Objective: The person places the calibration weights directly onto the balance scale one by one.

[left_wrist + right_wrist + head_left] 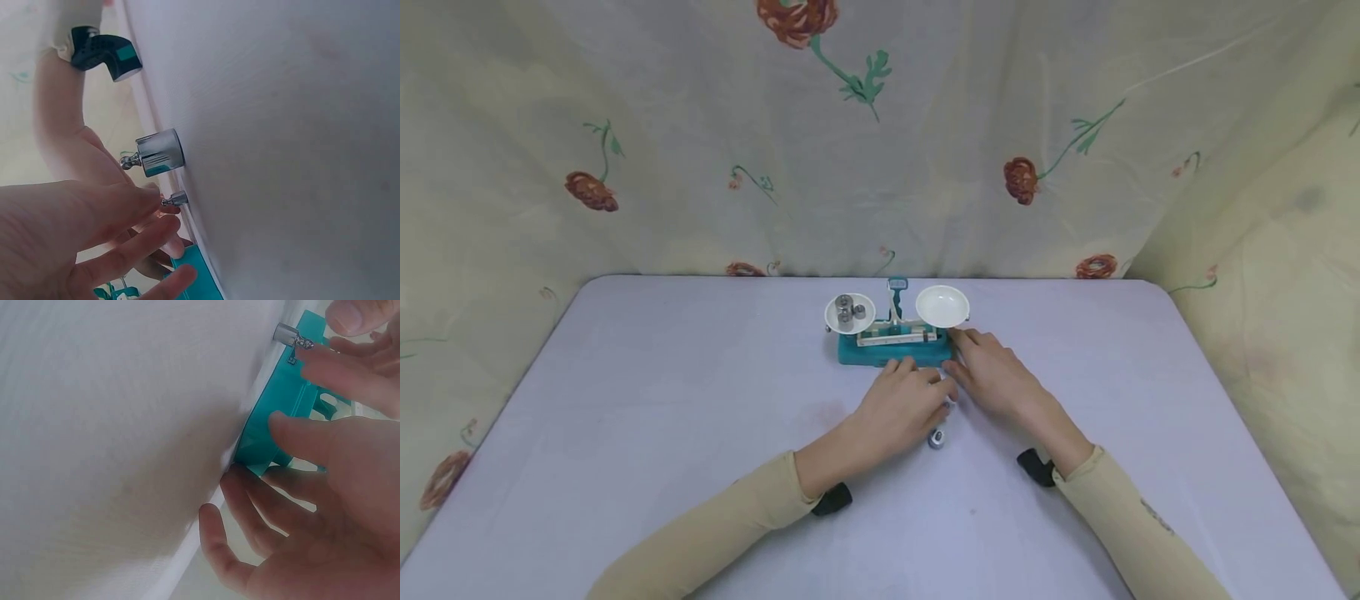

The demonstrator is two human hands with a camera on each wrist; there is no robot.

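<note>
A teal balance scale (pixel 868 354) with two white pans stands near the back of the table. My right hand (pixel 997 377) holds the right end of its base, thumb at the front and fingers around the side. In front of the scale, my left hand (pixel 904 406) has its thumb and fingertips right at the knob of a small metal weight (pixel 179 198), with a gap showing between them. That weight stands upright, close to the base in the right wrist view. Nearer to me is a larger knobbed metal weight (pixel 937 438), standing by itself.
Several metal weights (pixel 844 307) sit in the left pan (pixel 867 321), and the right pan (pixel 943 307) sits a little higher. A white cloth covers the table (pixel 685 375). Flower-patterned curtains (pixel 925 192) hang behind it and along the sides.
</note>
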